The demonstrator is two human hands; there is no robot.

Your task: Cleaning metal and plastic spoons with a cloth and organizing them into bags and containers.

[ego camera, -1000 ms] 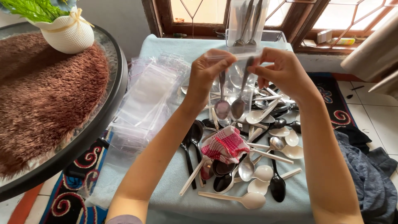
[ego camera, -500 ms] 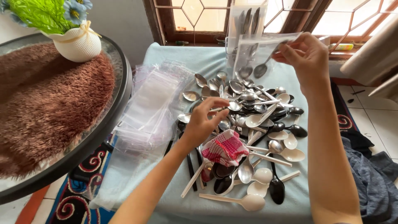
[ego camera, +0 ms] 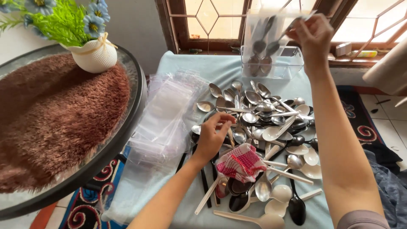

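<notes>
1. One bench [ego camera: 178, 63] under pale blue cloth carries everything; its left edge sits close beside a round glass table [ego camera: 131, 123].
2. Heaped spoons [ego camera: 263, 127], steel, white and black, cover its middle.
3. Clear bag [ego camera: 265, 38] holding spoons hangs above a clear box [ego camera: 292, 63], pinched in right hand [ego camera: 313, 34] fingers.
4. Left hand [ego camera: 212, 138] fingers, narrowly parted, touch the heap's left edge.

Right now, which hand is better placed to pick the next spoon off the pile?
Probably the left hand: it hovers open just over the spoon pile, fingertips at the metal spoons. The right hand is raised high by the window, gripping a clear bag with spoons inside, so it is occupied.
</notes>
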